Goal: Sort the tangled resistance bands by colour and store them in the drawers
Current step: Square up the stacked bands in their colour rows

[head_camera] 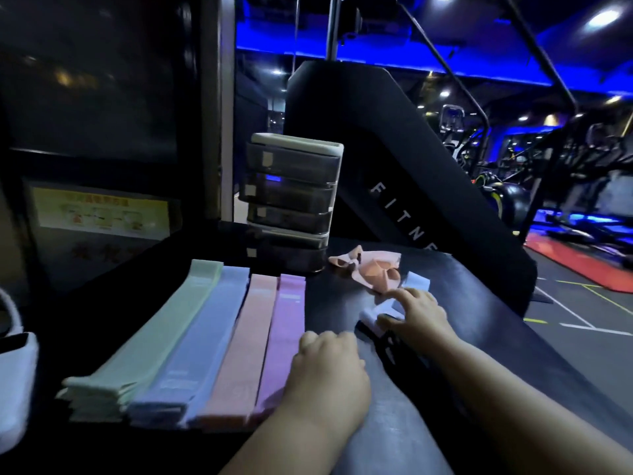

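Observation:
Four flat stacks of resistance bands lie side by side on the black table (342,296): green (147,337), blue (202,341), peach (246,341) and purple (284,330). My left hand (325,368) rests with curled fingers at the near right edge of the purple stack. My right hand (418,313) pinches a pale blue band (380,311) that is tangled with a crumpled peach band (370,269) further back. A small grey drawer tower (291,200) stands behind the stacks, its drawers closed.
A white bag (17,365) sits at the left edge. A black gym machine panel (394,186) rises behind the table. The table's right edge drops to the gym floor with a red mat (579,258).

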### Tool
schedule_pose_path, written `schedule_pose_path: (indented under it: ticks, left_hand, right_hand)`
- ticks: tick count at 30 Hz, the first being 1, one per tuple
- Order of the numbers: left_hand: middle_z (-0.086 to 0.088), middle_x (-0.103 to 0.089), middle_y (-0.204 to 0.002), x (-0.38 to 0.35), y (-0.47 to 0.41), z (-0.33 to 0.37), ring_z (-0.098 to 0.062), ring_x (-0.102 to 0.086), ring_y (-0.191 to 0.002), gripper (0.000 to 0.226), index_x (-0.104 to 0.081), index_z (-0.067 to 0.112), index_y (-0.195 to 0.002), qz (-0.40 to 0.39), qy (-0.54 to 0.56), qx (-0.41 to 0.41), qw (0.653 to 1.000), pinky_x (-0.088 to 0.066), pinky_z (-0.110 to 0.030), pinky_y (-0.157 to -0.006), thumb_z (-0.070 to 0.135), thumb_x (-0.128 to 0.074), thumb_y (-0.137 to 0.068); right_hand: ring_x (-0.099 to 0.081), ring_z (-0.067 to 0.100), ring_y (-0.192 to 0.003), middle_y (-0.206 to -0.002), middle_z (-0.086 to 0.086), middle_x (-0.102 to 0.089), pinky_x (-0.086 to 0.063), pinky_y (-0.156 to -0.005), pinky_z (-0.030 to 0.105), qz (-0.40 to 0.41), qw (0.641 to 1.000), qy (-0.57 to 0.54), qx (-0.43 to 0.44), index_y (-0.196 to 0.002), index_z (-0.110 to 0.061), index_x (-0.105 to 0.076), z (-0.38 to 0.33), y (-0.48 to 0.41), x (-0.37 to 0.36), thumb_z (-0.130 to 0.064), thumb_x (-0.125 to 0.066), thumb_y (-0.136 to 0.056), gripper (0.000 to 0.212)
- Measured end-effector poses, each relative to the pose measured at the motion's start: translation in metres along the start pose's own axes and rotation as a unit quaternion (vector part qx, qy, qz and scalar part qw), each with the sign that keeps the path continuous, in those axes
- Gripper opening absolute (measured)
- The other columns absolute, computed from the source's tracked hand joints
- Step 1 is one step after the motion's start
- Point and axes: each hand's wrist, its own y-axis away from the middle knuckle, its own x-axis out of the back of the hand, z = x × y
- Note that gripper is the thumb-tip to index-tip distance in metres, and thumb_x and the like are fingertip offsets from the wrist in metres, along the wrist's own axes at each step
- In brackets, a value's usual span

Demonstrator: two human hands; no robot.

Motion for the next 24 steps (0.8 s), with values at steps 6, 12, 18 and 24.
schedule_pose_path:
  ticks: [6,12,18,24]
  left_hand:
    - [-0.006,-0.028,-0.145,-0.037,-0.058,0.051,-0.028,-0.029,-0.133,0.045,-0.036,0.016,-0.137,-0.032,0.038,0.053,0.997,-0.037,-0.038,-0.102,0.025,-0.048,-0.095]
    - [-0.005,-0.026,-0.150,-0.069,-0.102,0.071,-0.029,-0.025,-0.136,0.052,-0.032,0.019,-0.139,-0.062,0.003,0.117,0.991,-0.029,-0.042,-0.108,0.022,-0.049,-0.090]
    - [0.001,-0.044,-0.140,-0.089,-0.112,0.059,-0.024,-0.033,-0.131,0.033,-0.046,0.028,-0.129,0.021,0.032,0.142,0.989,-0.029,-0.036,-0.104,0.029,-0.045,-0.096]
    - [0.001,-0.062,-0.111,-0.087,-0.112,0.046,-0.023,-0.050,-0.113,0.015,-0.057,0.023,-0.109,0.089,0.141,0.119,0.979,-0.044,-0.030,-0.089,0.027,-0.054,-0.095]
  right_hand:
    - [-0.034,0.018,-0.137,-0.146,0.004,-0.044,-0.032,-0.107,0.033,0.002,0.985,-0.165,-0.053,-0.137,-0.020,-0.050,0.044,-0.005,-0.007,-0.030,-0.065,-0.088,0.052]
    - [-0.046,0.023,-0.130,-0.143,0.007,-0.048,-0.038,-0.100,0.031,-0.055,0.976,-0.202,-0.062,-0.146,-0.024,-0.038,0.066,-0.014,-0.007,-0.028,-0.060,-0.091,0.059]
    - [-0.049,0.023,-0.125,-0.132,0.000,-0.056,-0.038,-0.105,0.038,-0.077,0.984,-0.153,-0.052,-0.143,-0.037,-0.040,0.060,-0.017,-0.009,-0.035,-0.055,-0.093,0.052]
    - [-0.043,0.020,-0.130,-0.138,-0.003,-0.048,-0.037,-0.107,0.038,-0.082,0.987,-0.132,-0.036,-0.136,-0.043,-0.049,0.060,-0.015,-0.007,-0.021,-0.052,-0.088,0.053]
